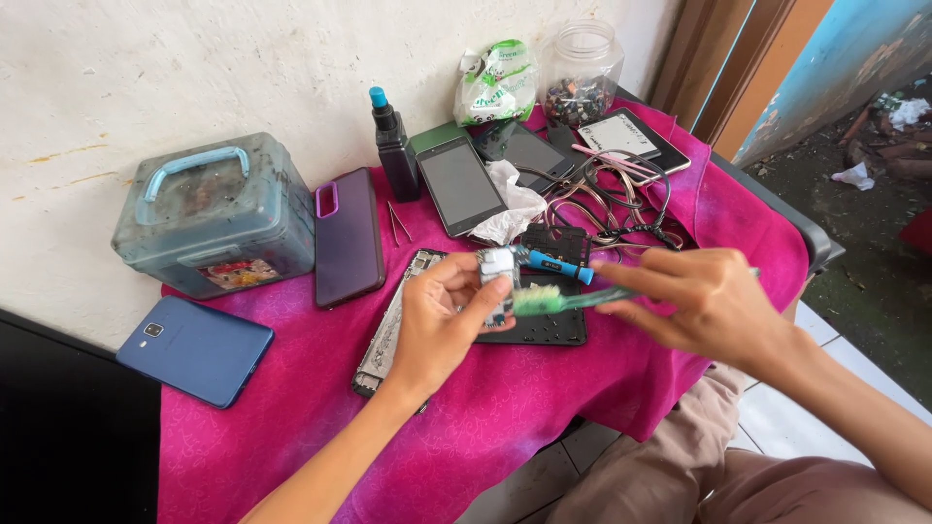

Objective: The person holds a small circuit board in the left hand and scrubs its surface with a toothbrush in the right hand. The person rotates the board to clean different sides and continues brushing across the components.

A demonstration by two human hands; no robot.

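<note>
Pink cloth (pixel 291 388): two hands, one toothbrush (pixel 544 299)

A small table (pixel 777 209) against the white wall carries a magenta cloth (pixel 291 388) that covers its top; on the cloth lie a blue phone (pixel 194 349) at the left edge, a grey-green plastic case (pixel 214 213) with a handle behind it, and a dark purple phone (pixel 347 236) beside that. Further right stand a dark bottle (pixel 395 146) with a blue cap, a black-screened phone (pixel 461 184), crumpled tissue (pixel 510 204), tangled cables (pixel 612 199), a clear jar (pixel 581 70); near the middle lie a black mat (pixel 549 325) and an opened phone frame (pixel 383 340).
</note>
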